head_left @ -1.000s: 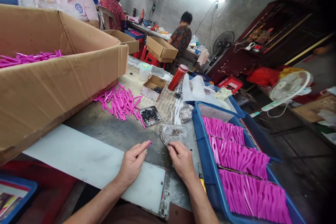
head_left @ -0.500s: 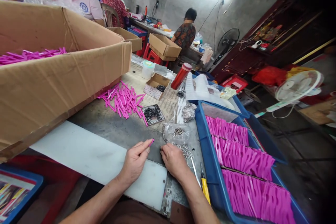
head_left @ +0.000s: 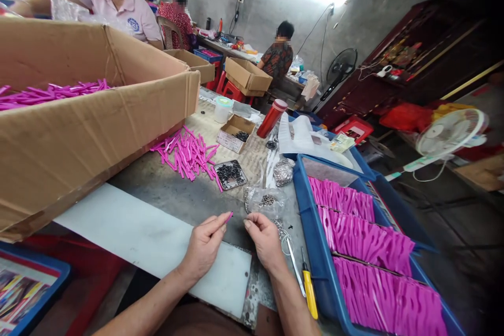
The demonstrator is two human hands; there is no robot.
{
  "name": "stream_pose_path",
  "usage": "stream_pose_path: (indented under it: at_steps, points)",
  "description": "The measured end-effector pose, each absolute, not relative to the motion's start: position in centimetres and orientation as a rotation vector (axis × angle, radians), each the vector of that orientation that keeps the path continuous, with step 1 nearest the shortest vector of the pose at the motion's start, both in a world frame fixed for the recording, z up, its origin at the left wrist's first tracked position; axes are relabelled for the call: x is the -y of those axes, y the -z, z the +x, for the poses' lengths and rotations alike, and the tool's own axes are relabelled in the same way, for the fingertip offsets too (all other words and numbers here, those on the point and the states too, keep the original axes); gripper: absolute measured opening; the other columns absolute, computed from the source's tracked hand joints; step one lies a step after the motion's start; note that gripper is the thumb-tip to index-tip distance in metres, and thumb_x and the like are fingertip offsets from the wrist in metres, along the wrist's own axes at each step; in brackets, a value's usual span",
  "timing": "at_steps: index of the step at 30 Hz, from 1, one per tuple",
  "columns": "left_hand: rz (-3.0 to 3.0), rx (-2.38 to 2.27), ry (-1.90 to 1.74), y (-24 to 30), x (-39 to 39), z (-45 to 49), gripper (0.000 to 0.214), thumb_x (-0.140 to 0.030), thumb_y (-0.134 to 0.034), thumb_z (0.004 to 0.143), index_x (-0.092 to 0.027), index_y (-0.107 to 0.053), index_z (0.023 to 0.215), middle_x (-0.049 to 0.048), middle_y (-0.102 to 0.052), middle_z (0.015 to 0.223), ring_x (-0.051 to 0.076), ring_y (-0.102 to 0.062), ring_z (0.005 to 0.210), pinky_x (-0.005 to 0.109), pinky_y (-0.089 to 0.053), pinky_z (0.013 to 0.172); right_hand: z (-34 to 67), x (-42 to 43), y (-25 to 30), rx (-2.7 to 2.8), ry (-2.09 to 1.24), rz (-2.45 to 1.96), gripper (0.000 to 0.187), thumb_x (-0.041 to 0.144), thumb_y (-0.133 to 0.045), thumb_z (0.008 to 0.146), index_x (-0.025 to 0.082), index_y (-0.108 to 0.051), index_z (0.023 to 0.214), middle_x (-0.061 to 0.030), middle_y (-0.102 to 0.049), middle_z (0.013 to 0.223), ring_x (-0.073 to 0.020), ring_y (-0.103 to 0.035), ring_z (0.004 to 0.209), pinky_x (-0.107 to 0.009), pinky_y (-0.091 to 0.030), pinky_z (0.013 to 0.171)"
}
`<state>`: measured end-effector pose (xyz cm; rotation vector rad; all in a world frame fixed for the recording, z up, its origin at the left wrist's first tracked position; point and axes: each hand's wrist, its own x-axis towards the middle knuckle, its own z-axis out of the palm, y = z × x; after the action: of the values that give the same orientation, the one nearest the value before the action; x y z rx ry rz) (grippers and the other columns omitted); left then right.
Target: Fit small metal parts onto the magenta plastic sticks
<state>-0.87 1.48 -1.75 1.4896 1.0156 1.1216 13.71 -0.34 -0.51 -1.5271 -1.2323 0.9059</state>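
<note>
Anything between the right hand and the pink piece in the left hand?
Nothing visible. The left hand pinches the pink piece at its fingertips, and only a narrow gap separates it from the right hand.

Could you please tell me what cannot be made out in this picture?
Head view: most of the pink piece, hidden by the left hand and its fingers.
Head view: what, if anything, the right hand holds; too small to tell.
Head view: the left end of the large cardboard box, cut off by the picture's edge.
</note>
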Motion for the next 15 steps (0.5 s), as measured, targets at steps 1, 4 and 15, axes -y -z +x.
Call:
stream_pose_path:
  at_steps: [1, 4, 15]
  points:
    - [1.500, -1.008, -1.125, 1.6, -1.3, -0.8, 0.029, -0.017, -0.048, 0.073, -0.017, -0.062, 0.098, 0.0039, -0.061, 0.078, 0.015, -0.055, 0.071, 0.023, -0.046, 0.062, 13.4, 0.5, 0.6, 1.059, -1.029, -1.416, 0.010, 0.027, -0.051, 0.067, 0.017, -0.050, 0.064, 0.0056, -0.039, 0.050, -0.0088, -0.035, 0.044, -0.021, -0.027, 0.043]
    - [1.535, -0.977, -1.123, 1.1, -0.9, -0.7, 0.028, -0.016, -0.047, 0.075, -0.017, -0.062, 0.099, 0.0042, -0.061, 0.078, 0.015, -0.055, 0.071, 0.023, -0.046, 0.062, 12.5, 0.9, 0.7, 0.707, -1.272, -1.131, 0.014, 0.027, -0.058, 0.063, 0.016, -0.049, 0.065, 0.0076, -0.036, 0.048, -0.0049, -0.026, 0.039, -0.019, -0.020, 0.041]
    - [1.622, -0.859, -1.146, 0.3, 0.1, 0.0, 0.029, -0.013, -0.045, 0.077, -0.018, -0.061, 0.101, 0.0045, -0.062, 0.079, 0.015, -0.056, 0.073, 0.024, -0.046, 0.065, 10.9, 1.7, 0.1, 0.477, -1.406, -0.858, 0.013, 0.024, -0.062, 0.063, 0.015, -0.052, 0.065, 0.0063, -0.038, 0.049, -0.0034, -0.024, 0.040, -0.018, -0.021, 0.043]
